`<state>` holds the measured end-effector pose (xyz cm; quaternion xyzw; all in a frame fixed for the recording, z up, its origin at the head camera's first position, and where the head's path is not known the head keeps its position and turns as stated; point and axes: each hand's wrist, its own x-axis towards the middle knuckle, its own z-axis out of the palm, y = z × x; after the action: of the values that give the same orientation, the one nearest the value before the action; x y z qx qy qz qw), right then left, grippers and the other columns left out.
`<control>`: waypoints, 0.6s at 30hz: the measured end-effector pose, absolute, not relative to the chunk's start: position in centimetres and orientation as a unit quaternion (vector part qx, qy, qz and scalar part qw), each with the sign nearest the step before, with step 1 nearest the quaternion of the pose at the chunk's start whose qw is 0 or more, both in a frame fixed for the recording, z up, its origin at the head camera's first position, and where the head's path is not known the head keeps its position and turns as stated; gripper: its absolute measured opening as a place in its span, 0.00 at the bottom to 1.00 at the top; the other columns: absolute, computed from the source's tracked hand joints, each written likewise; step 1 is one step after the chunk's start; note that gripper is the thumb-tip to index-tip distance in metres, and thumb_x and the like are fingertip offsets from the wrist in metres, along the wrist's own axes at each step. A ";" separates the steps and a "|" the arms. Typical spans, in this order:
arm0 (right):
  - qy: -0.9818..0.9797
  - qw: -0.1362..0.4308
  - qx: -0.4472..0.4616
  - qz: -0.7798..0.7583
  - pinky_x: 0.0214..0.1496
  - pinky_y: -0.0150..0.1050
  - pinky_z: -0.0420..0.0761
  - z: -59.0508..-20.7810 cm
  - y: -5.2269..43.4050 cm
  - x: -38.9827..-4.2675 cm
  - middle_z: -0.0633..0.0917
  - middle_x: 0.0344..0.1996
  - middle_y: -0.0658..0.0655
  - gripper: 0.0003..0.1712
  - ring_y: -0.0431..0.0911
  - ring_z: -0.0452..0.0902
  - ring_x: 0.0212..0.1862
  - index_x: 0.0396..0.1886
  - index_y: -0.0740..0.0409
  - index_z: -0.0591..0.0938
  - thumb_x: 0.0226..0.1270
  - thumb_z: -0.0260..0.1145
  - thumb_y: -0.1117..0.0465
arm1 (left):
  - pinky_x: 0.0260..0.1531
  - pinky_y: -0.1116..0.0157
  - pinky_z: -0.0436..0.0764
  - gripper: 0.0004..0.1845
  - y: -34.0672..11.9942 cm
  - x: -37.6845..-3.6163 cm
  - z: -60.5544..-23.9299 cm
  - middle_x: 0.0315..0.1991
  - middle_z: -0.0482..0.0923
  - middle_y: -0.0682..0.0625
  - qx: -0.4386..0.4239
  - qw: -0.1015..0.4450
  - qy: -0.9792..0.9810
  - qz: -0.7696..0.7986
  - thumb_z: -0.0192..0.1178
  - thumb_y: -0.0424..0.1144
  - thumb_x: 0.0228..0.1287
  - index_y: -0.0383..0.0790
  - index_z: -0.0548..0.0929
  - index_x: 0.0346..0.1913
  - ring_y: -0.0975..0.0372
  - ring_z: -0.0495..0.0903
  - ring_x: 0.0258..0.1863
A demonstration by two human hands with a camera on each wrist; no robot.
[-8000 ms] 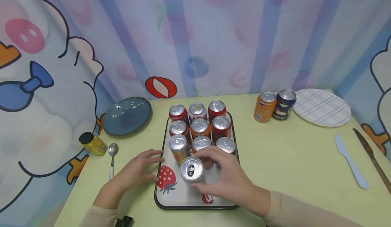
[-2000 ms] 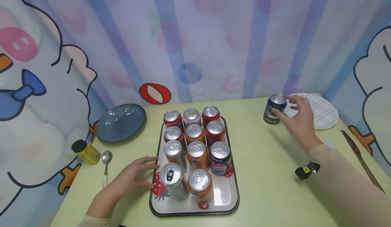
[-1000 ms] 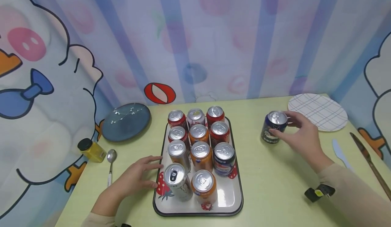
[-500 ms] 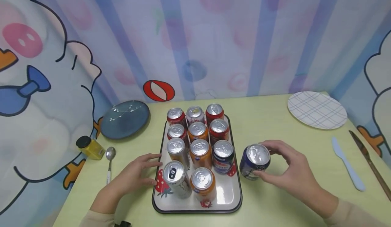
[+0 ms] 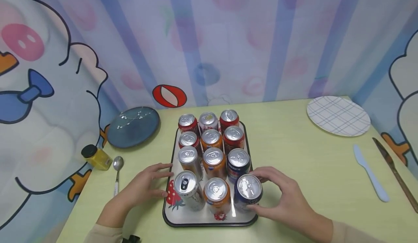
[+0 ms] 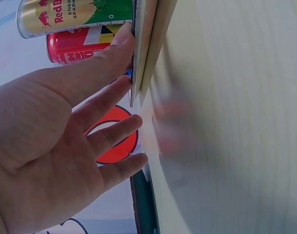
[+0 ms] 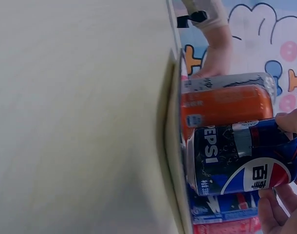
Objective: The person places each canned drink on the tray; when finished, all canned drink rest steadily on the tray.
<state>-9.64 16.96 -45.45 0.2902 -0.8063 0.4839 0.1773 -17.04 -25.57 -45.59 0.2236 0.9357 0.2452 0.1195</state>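
My right hand (image 5: 290, 199) grips a dark blue Pepsi can (image 7: 241, 158) between thumb and fingers. The can is upright at the near right corner of a black-rimmed strawberry tray (image 5: 209, 225), its base close over the surface. Left of it on the tray stand an orange can (image 5: 217, 194) and a white can (image 5: 189, 186) with an opened tab. Behind them, several more cans fill rows, including another Pepsi can (image 5: 238, 163) and a Red Bull can (image 6: 65, 14). My left hand (image 5: 137, 188) has its fingers spread, fingertips at the tray's left edge.
To the left lie a dark blue plate (image 5: 134, 128), a spoon (image 5: 118, 165) and a yellow bottle with a black cap (image 5: 98, 157). On the right are a white checked plate (image 5: 339, 116), a light blue knife (image 5: 370, 172) and a brown-handled knife (image 5: 395, 172).
My right hand has let go of the white can; the orange can has moved onto the tray. It has brought the Pepsi can from beside the checked plate to the tray. The left hand stays put.
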 end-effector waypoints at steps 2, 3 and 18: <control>-0.811 0.168 0.285 0.484 0.53 0.26 0.84 -45.8 16.6 -9.6 0.85 0.55 0.47 0.43 0.37 0.81 0.53 0.59 0.47 0.82 0.39 0.91 0.58 | 0.73 0.35 0.66 0.31 -25.5 -17.0 -45.6 0.74 0.71 0.43 0.222 0.120 0.936 0.246 0.79 0.39 0.53 0.41 0.85 0.63 0.38 0.65 0.75; -0.813 0.162 0.281 0.484 0.53 0.27 0.85 -45.9 16.5 -9.6 0.85 0.55 0.47 0.43 0.37 0.81 0.54 0.59 0.46 0.82 0.39 0.90 0.57 | 0.73 0.35 0.66 0.31 -25.5 -16.9 -45.6 0.74 0.71 0.43 0.220 0.122 0.936 0.247 0.79 0.39 0.53 0.41 0.85 0.63 0.38 0.65 0.75; -0.832 0.149 0.268 0.463 0.55 0.30 0.86 -46.7 15.6 -9.5 0.84 0.57 0.46 0.42 0.38 0.81 0.57 0.60 0.46 0.81 0.42 0.89 0.52 | 0.73 0.36 0.66 0.31 -25.4 -16.7 -45.4 0.74 0.71 0.45 0.211 0.126 0.936 0.250 0.79 0.41 0.54 0.43 0.85 0.63 0.39 0.65 0.75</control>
<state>-9.53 15.62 -46.73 0.2680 -0.8316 0.4631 0.1485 -16.70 -25.41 -45.41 0.2113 0.9364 0.2503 0.1259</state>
